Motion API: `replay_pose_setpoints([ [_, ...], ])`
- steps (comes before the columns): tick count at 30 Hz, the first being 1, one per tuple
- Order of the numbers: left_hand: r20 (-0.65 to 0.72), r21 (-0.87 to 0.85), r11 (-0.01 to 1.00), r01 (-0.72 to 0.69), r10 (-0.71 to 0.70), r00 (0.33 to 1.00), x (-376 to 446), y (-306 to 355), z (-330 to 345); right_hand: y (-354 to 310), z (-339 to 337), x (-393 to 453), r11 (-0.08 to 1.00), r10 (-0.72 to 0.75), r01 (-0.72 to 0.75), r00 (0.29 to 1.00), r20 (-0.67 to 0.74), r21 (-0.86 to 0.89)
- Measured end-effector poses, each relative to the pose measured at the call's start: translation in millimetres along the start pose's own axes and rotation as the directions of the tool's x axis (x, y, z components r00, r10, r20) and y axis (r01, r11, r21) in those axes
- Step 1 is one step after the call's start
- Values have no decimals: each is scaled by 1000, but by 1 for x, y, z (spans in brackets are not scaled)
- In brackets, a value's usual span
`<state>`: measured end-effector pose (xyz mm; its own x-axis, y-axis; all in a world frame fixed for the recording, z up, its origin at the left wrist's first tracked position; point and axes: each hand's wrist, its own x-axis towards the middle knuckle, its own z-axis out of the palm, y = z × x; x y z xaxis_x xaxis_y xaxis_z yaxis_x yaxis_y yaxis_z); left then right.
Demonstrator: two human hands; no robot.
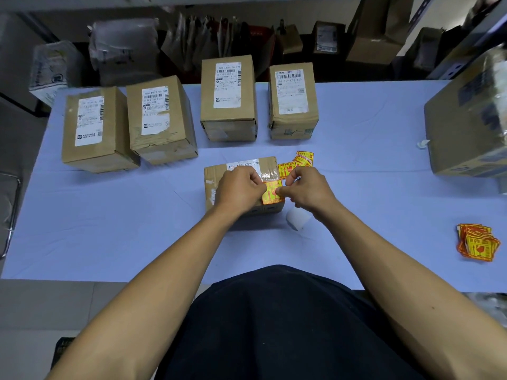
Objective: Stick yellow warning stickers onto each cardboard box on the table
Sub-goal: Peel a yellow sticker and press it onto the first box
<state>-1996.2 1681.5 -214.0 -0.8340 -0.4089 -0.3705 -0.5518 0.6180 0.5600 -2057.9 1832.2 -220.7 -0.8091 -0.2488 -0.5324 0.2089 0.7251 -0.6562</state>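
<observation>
sticker going down on the near box

head view: both hands sit over the small box [219,174] at table centre. left hand [238,192] has its fingers curled, pinching the left edge of the yellow sticker [270,197]; right hand [307,189] pinches its right edge with thumb and forefinger. the sticker lies on the box top near the right corner. whether it is fully pressed flat, can't tell. four more boxes stand in a row from 10 to 1 o'clock, first one [93,127], none showing yellow. spare stickers [300,161] lie just past the box at 1 o'clock, a stack [476,241] at 4 o'clock. a big carton [466,124] sits at 2 o'clock.

risks, my read: uneven tension between the pinches could crease it or trap a bubble; so close to the corner, it may overhang and peel.
</observation>
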Motion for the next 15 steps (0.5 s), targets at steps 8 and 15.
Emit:
replay_pose_setpoints([
  [8,-82,124,992,-31,41,996,1,-7,3,0,-2,2,982,-3,6,1000,18,-187],
  [15,-210,214,974,-69,115,971,1,-39,-10,16,-7,2,1000,11,-8,988,153,-16],
])
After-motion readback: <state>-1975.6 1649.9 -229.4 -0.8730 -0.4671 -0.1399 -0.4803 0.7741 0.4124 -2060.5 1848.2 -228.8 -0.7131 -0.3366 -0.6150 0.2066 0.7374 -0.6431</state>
